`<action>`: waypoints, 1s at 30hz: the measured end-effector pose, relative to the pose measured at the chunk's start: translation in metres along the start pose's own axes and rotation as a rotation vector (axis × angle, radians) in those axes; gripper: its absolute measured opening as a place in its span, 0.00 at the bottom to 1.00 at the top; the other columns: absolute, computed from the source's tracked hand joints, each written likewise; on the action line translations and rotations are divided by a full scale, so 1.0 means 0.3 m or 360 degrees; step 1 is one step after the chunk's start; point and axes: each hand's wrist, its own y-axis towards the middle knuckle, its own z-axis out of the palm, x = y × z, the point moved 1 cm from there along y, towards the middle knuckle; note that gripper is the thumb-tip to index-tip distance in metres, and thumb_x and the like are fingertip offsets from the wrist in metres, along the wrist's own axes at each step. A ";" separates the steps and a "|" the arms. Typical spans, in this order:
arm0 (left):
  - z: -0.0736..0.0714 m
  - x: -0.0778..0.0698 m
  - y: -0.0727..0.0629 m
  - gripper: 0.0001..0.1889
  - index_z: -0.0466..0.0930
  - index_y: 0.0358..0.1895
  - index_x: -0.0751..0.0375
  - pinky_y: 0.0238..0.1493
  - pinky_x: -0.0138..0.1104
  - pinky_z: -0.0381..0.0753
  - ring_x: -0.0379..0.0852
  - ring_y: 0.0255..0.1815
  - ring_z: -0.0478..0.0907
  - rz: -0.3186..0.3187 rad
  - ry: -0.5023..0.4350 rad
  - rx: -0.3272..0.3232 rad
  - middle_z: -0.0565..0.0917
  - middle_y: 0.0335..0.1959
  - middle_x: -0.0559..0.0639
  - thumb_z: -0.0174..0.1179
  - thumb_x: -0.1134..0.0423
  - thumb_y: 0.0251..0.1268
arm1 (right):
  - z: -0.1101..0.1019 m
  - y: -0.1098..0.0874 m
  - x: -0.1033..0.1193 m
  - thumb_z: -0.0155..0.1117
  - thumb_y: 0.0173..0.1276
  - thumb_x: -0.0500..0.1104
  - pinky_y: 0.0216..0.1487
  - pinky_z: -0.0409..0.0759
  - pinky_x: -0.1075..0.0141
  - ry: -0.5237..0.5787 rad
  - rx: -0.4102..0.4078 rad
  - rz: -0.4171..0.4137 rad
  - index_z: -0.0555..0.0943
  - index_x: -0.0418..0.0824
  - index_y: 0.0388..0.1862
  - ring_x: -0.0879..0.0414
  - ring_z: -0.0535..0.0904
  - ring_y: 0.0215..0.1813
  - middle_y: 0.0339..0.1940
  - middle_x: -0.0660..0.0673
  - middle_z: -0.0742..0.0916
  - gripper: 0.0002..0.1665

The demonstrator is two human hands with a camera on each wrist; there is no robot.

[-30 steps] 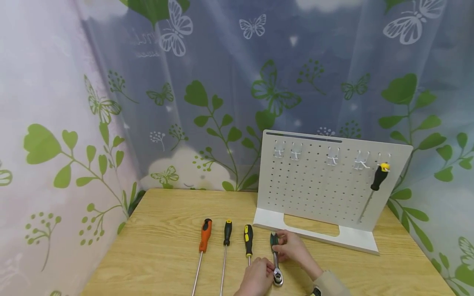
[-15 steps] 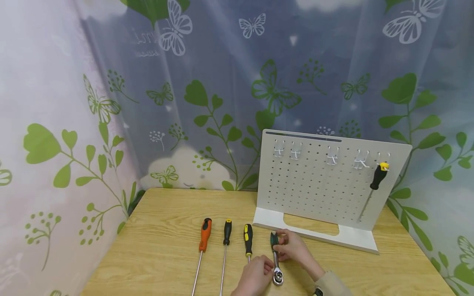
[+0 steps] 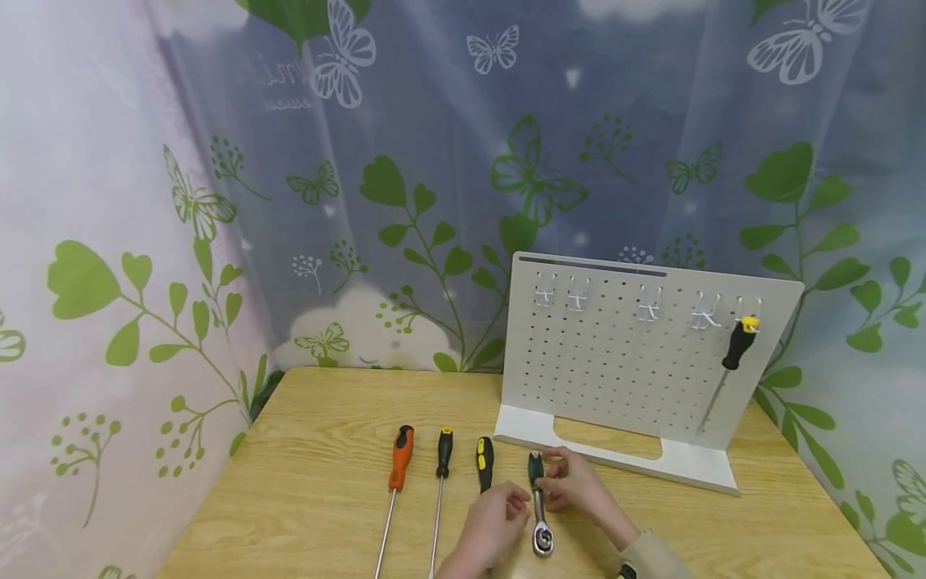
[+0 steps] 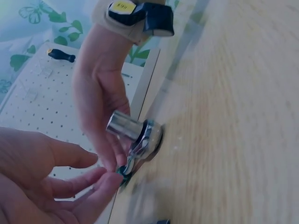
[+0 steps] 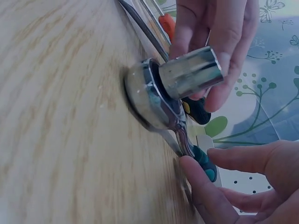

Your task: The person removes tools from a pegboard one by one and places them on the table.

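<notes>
A chrome socket wrench [image 3: 541, 523] with a dark green handle lies on the table, its socket [image 5: 191, 72] pointing up in the right wrist view. My right hand [image 3: 575, 485] pinches the handle between thumb and forefinger. Just left of the wrench, my left hand [image 3: 494, 519] hovers with loosely bent fingers, holding nothing. In the left wrist view, the fingertips of that left hand [image 4: 42, 172] are near the wrench. A black-and-yellow screwdriver [image 3: 485, 462] lies beside the left hand, which hides most of its shaft.
An orange-handled screwdriver [image 3: 401, 458] and a black one [image 3: 444, 454] lie further left on the wooden table [image 3: 325, 418]. Behind stands a white pegboard [image 3: 600, 354] with several clear hooks [image 3: 649, 305]. Another screwdriver [image 3: 739, 346] hangs at its right end. A patterned curtain [image 3: 434, 96] surrounds the table.
My left hand has come off the wrench's head and moved slightly left and up, now covering the nearby screwdriver's shaft. The right hand and the wrench stay in place.
</notes>
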 end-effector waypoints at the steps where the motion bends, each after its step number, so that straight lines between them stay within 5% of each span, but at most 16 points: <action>1: -0.004 0.000 0.005 0.05 0.84 0.40 0.61 0.35 0.28 0.81 0.34 0.31 0.80 0.0029 -0.0002 -0.0020 0.83 0.31 0.42 0.67 0.71 0.63 | -0.006 -0.003 -0.001 0.68 0.60 0.24 0.28 0.89 0.53 0.0008 -0.0007 -0.0005 0.69 0.21 0.64 0.52 0.81 0.25 0.35 0.38 0.78 0.32; 7: -0.021 -0.009 0.033 0.07 0.86 0.45 0.62 0.42 0.28 0.85 0.42 0.40 0.86 0.0138 -0.0096 -0.0094 0.88 0.41 0.51 0.64 0.71 0.66 | -0.063 -0.020 -0.003 0.66 0.65 0.26 0.28 0.89 0.53 0.0045 -0.0028 -0.0057 0.72 0.23 0.63 0.50 0.81 0.27 0.39 0.36 0.78 0.27; 14: -0.023 -0.035 0.066 0.09 0.85 0.51 0.60 0.45 0.27 0.85 0.47 0.49 0.85 0.0134 -0.0252 -0.0080 0.88 0.49 0.51 0.60 0.64 0.74 | -0.164 -0.042 0.008 0.61 0.74 0.32 0.33 0.89 0.53 0.0076 -0.0033 -0.0132 0.70 0.22 0.65 0.49 0.82 0.34 0.46 0.31 0.81 0.24; 21: -0.003 -0.082 0.110 0.11 0.84 0.53 0.61 0.47 0.26 0.84 0.44 0.51 0.84 0.0216 -0.0346 -0.0025 0.88 0.49 0.50 0.58 0.62 0.76 | -0.286 -0.066 0.036 0.62 0.76 0.38 0.40 0.89 0.56 0.0104 -0.0259 -0.0179 0.73 0.26 0.66 0.52 0.85 0.39 0.51 0.31 0.84 0.25; 30: 0.044 -0.155 0.172 0.12 0.85 0.54 0.59 0.49 0.26 0.82 0.40 0.51 0.84 0.0335 -0.0402 0.0012 0.89 0.50 0.48 0.57 0.60 0.77 | -0.501 -0.118 0.071 0.58 0.79 0.43 0.42 0.87 0.70 0.0023 -0.0608 -0.0512 0.73 0.26 0.66 0.66 0.84 0.42 0.46 0.57 0.87 0.25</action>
